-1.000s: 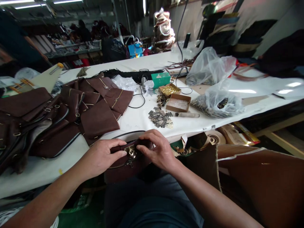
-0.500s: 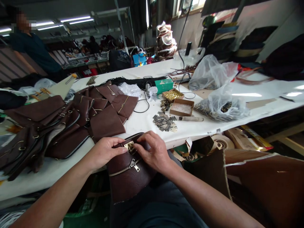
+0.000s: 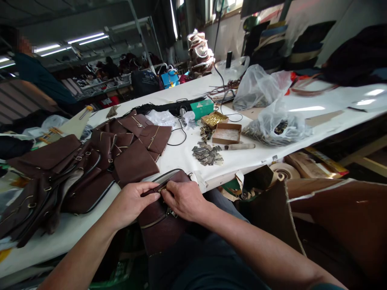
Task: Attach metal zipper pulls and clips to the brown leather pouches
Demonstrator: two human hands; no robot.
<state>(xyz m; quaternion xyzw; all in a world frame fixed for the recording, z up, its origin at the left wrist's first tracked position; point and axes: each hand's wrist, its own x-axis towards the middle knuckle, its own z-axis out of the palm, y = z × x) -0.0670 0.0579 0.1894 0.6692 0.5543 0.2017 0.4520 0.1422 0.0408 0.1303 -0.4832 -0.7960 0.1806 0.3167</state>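
Observation:
A dark brown leather bag piece (image 3: 160, 231) with a brass zipper lies across my lap against the edge of the white table (image 3: 181, 155). My left hand (image 3: 131, 203) is closed on its upper edge from the left. My right hand (image 3: 184, 199) grips the same edge from the right, its fingers pinched over a small brass clasp (image 3: 162, 188) that is mostly hidden. The two thumbs nearly touch over the clasp.
A heap of brown leather bag pieces (image 3: 90, 169) covers the table's left. Beyond my hands lie grey metal plates (image 3: 207, 154), a cardboard box (image 3: 226, 133), a box of brass fittings (image 3: 214, 119), a green box (image 3: 202, 108) and plastic bags (image 3: 275, 125). A person (image 3: 33, 76) stands far left.
The bag piece has slid lower onto my lap. My right hand has moved left and down over the brass clasp, covering most of it. The view has shifted slightly.

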